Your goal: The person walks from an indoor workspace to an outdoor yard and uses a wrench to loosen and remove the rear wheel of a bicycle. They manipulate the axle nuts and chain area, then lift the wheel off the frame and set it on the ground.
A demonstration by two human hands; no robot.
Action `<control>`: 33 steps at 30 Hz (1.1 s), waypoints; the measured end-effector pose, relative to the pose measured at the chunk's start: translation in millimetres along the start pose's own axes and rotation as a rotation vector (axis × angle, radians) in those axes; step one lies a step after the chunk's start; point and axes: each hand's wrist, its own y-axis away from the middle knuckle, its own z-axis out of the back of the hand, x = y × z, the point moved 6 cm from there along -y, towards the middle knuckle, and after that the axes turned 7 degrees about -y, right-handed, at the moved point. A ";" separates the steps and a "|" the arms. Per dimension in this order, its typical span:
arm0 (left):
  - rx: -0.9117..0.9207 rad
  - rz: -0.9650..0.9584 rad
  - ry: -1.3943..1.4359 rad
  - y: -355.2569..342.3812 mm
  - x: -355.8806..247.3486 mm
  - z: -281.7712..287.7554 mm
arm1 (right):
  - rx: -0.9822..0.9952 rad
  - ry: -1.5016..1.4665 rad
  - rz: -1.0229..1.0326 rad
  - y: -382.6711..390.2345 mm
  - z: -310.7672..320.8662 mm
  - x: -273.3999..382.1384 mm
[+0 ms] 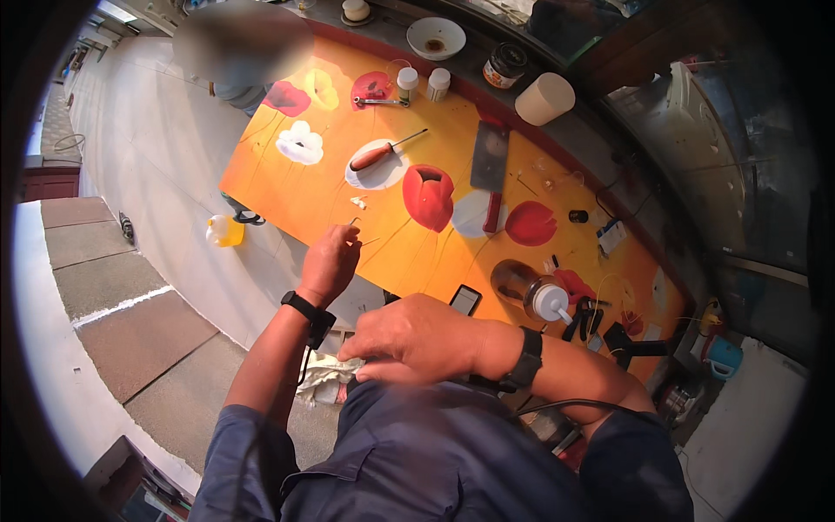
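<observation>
We are holding our left hand (329, 263) at the near left edge of the counter (291, 204), its fingertips over the top. Its grip is closing to a pinch and seems to be holding a thin stick-like piece (371, 241), too small to name; a fingertip hold is probably suiting something so slim. The piece is showing just right of the fingers, its long axis running roughly left to right, the free end pointing right and slightly far. A dark tip (354, 220) is showing on their far side; whether it is belonging to the same piece, we cannot tell. Small white bits (358, 203) are lying just beyond.

Our right hand (404, 337) is hovering close to our body, fingers curling loosely; we cannot tell whether its grip is holding anything. A white cloth (323, 376) is lying below it. Farther off, a screwdriver (374, 157) is resting with its shaft pointing far right, its handle facing near left, perhaps for easy reach.
</observation>
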 end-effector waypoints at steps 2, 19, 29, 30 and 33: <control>0.173 -0.004 -0.003 4.1 -13.6 -19.5 | -0.057 -0.008 0.020 -0.4 8.1 -5.5; 0.006 -0.124 -0.268 -147.1 20.5 -47.9 | -0.503 -0.180 -0.574 92.5 29.4 -134.6; 0.008 -0.226 -0.343 -215.5 52.6 -102.6 | -0.628 -0.226 -0.684 104.6 20.2 -175.3; 0.031 -0.243 -0.344 -219.5 51.7 -105.5 | -0.637 -0.219 -0.687 105.2 21.8 -176.9; 0.054 -0.297 -0.380 -235.6 52.0 -104.0 | -0.662 -0.207 -0.693 105.4 24.0 -180.7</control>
